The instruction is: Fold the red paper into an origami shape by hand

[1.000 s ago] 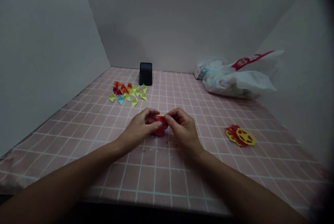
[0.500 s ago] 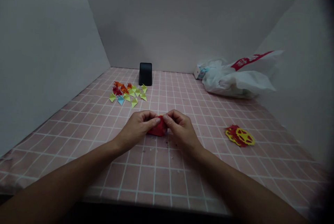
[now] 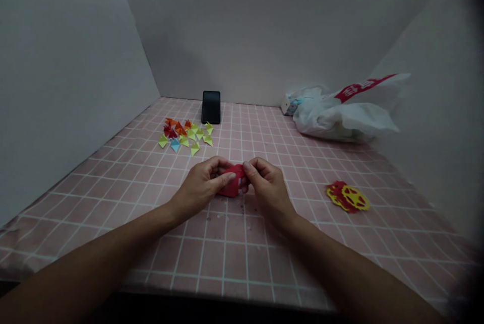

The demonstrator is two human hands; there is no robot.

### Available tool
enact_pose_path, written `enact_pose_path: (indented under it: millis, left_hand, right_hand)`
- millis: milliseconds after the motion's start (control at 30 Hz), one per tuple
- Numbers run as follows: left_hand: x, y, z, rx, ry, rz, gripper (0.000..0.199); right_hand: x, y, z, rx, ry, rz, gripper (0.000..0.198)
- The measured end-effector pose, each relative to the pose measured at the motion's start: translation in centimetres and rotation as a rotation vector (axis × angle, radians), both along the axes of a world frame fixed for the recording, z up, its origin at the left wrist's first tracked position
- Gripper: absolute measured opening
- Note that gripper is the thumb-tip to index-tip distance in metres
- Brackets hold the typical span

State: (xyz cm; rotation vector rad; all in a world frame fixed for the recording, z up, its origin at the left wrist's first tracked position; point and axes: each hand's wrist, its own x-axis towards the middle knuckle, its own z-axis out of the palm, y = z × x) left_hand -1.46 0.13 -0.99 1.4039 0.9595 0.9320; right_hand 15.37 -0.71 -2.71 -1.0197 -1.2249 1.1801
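A small folded piece of red paper is held between my two hands, just above the checked cloth. My left hand is closed on its left side, thumb lying across the front face. With thumb and fingers pinched, my right hand grips the paper's upper right edge. A pale spot shows at the paper's right side, too small to make out. The fingers behind the paper are partly hidden.
Several small folded paper pieces in yellow, orange, red and blue lie at the back left. Behind them leans a black phone-like slab. A white plastic bag lies back right, with yellow and red cutouts nearer. Tiny scraps dot the checked cloth.
My right hand has shifted slightly right, drawing the red paper's upper right edge outward. The yellow bit at its top no longer shows, and a pale spot appears at its right side.
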Motion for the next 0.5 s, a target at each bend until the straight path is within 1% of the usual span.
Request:
enact_pose_path:
  millis: [67, 100, 300, 433, 500]
  left_hand:
    - [0.1, 0.1, -0.3, 0.027, -0.042, 0.011, 0.029]
    - [0.1, 0.1, -0.4, 0.046, -0.048, 0.018, 0.029]
    - [0.0, 0.2, -0.7, 0.151, -0.019, 0.085, 0.020]
    - [-0.3, 0.4, -0.7, 0.220, 0.014, 0.160, 0.016]
    - [-0.3, 0.5, -0.6, 0.231, 0.009, 0.164, 0.014]
  right_hand:
    - [0.0, 0.0, 0.0, 0.010, 0.024, -0.023, 0.030]
    - [0.0, 0.1, -0.1, 0.011, 0.042, -0.025, 0.030]
    - [-0.1, 0.2, -0.8, -0.038, 0.142, 0.032, 0.030]
    - [-0.3, 0.2, -1.0, -0.077, 0.206, 0.067, 0.028]
    - [-0.3, 0.1, -1.0, -0.092, 0.221, 0.098, 0.026]
